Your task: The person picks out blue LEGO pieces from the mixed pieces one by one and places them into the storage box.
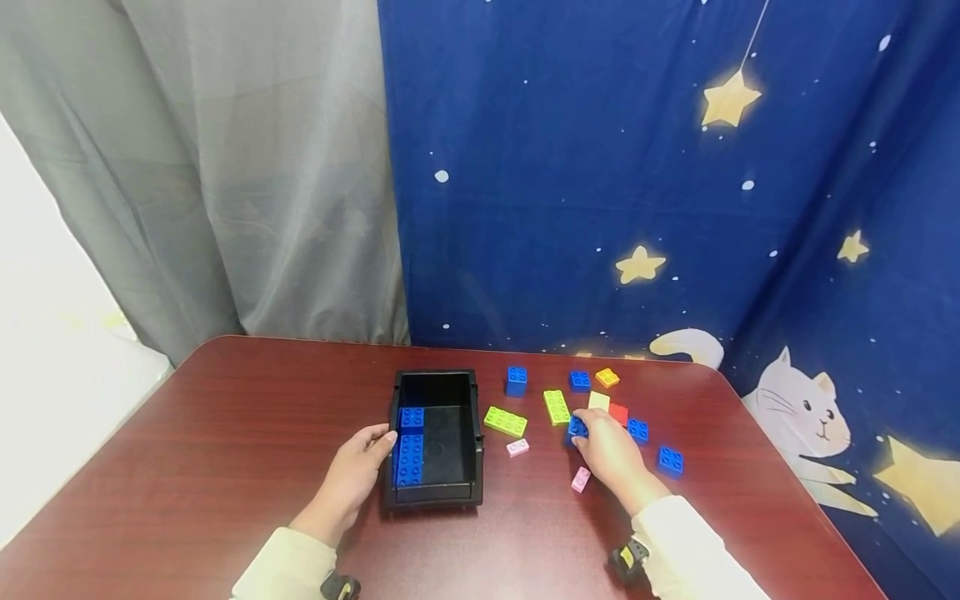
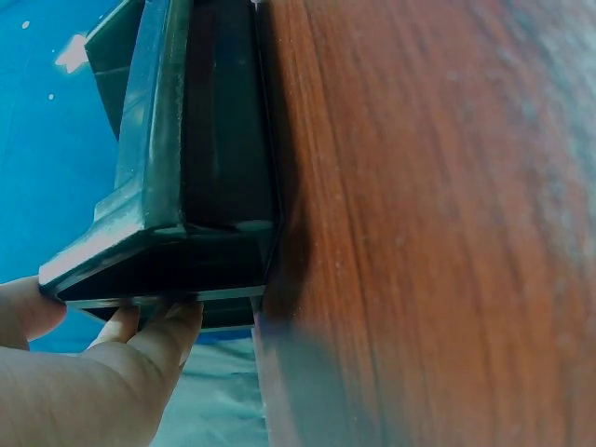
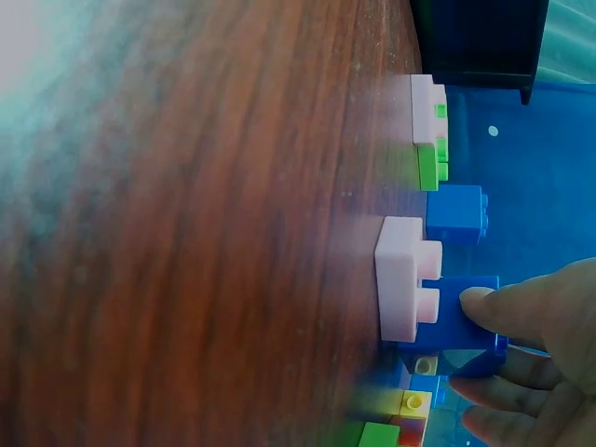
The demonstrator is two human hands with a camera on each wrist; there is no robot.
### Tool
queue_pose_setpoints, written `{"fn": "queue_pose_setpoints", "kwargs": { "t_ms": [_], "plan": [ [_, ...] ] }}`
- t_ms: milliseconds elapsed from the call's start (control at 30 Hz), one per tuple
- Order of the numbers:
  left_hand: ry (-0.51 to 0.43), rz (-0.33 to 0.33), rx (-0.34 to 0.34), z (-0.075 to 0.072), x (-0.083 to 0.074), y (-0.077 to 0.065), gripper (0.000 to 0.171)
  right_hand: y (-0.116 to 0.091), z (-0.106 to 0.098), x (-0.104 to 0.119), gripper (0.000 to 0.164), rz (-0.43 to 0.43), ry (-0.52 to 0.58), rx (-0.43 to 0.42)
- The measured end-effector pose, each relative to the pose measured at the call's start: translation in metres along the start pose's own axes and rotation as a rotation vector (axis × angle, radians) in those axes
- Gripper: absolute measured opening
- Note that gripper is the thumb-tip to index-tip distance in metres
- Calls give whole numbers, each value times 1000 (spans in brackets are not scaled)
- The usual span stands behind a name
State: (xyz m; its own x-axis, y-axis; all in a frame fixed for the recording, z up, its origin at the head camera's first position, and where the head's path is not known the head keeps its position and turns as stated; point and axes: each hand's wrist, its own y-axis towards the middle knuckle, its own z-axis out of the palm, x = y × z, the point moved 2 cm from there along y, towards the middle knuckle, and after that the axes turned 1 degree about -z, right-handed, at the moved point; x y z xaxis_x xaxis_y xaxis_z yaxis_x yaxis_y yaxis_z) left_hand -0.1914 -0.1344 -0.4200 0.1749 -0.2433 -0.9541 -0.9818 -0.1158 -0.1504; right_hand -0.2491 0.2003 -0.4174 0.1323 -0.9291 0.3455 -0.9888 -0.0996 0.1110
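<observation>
A black plastic bin (image 1: 437,495) stands on the table, with blue bricks (image 1: 410,461) lined along its left inner wall. My left hand (image 1: 351,473) grips the bin's left rim, thumb on top and fingers underneath, as the left wrist view shows at the rim (image 2: 168,300). To the right, my right hand (image 1: 611,454) pinches a blue brick (image 1: 577,428) between thumb and fingers, among the loose bricks. The right wrist view has the thumb on one face of this blue brick (image 3: 452,321). A small pink brick (image 1: 581,479) lies just in front of that hand.
Between bin and right hand lie lime bricks (image 1: 506,421) and another pink brick (image 1: 517,447). A tall blue brick (image 1: 517,382) stands behind them. Yellow (image 1: 607,377), red (image 1: 618,414) and more blue bricks (image 1: 671,461) are scattered around the right hand. Curtains hang behind the table (image 1: 247,417).
</observation>
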Motion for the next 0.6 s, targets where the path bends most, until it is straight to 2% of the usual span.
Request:
{"fn": "queue_pose_setpoints", "kwargs": {
  "t_ms": [600],
  "plan": [
    [-7, 3, 0, 1, 1, 0, 46, -8, -9, 9, 47, -37, 24, -55]
  ]
}}
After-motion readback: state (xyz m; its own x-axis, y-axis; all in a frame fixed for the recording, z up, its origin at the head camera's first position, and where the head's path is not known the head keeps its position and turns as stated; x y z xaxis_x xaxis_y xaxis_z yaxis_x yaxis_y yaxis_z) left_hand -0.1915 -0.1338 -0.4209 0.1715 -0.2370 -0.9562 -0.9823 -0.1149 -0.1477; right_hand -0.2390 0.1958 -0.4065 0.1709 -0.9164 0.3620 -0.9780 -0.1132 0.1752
